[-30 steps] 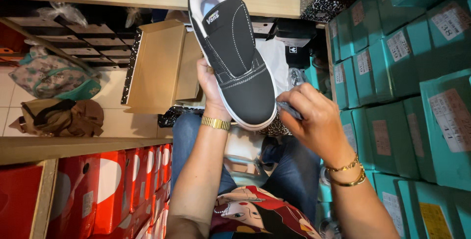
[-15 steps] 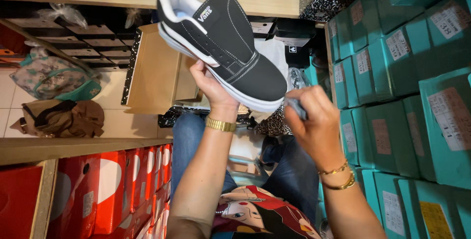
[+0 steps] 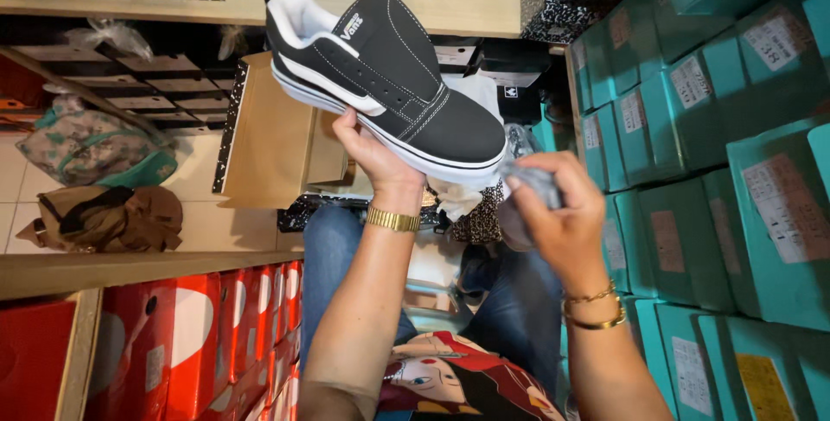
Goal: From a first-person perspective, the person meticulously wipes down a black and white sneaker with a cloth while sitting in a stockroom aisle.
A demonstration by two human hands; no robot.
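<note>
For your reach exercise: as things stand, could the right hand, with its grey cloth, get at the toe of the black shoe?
Probably yes. The right hand holds the grey cloth just beside the toe of the black shoe, with nothing between them; the left hand supports the sole.

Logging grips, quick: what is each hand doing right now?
Left hand: closed on the black shoe, holding it up by the sole.
Right hand: closed on a grey cloth.

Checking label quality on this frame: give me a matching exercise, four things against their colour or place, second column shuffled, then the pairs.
Things:
1. shoe
2. boxes beside the right hand
3. boxes lower left
4. grey cloth

Colour or place:
A. red
B. in the right hand
C. teal
D. black with white sole, held up by the left hand

Pairs: 1-D, 2-C, 3-A, 4-B
</note>
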